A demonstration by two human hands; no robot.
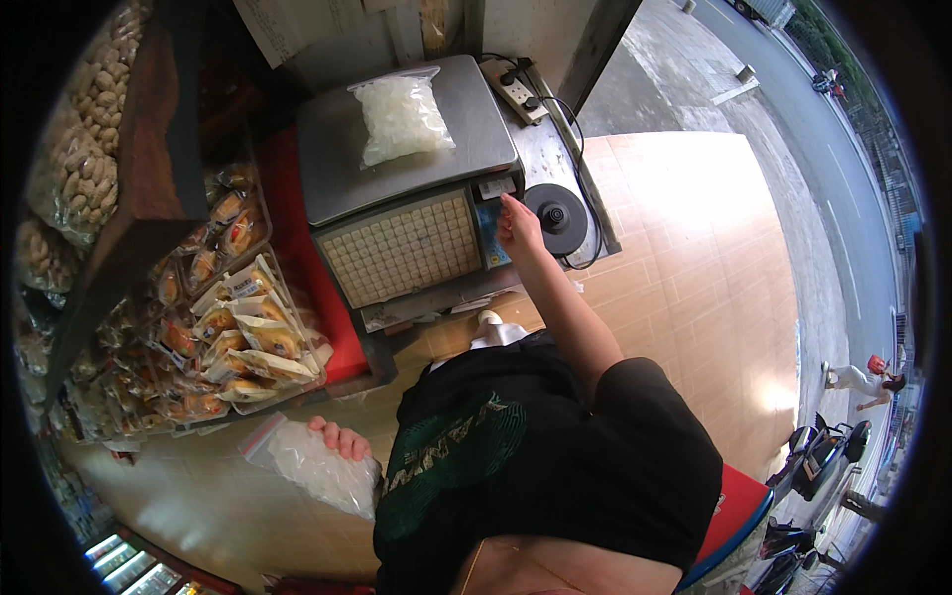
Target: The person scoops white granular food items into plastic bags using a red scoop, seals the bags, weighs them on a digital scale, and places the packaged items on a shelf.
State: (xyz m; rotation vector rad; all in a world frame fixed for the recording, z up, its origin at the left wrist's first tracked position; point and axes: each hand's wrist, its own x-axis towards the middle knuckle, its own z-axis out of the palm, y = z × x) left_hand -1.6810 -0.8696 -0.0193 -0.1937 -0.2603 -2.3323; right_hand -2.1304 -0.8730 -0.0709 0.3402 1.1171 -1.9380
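My left hand (342, 437) grips a clear zip bag (320, 465) of whitish, translucent chunks, held beside my body. Ahead stands a label-printing scale (327, 178) with a flat metal platform and a wide panel of keys (401, 253). A second clear bag (405, 117) of similar chunks lies on the platform. My right hand (518, 227) is at the scale's right front, fingers curled together. Its fingertips reach the lower edge of a small white printed label (497, 187) at the printer slot; whether they pinch it is unclear.
Right of the scale are a power strip (517, 93) with plugs and cables and a black round base (555, 218). Plastic trays of wrapped pastries (253, 335) stand at left, below bagged peanuts (93, 163). Beyond the tiled floor (684, 260) are parked scooters (818, 454) and a person (859, 379).
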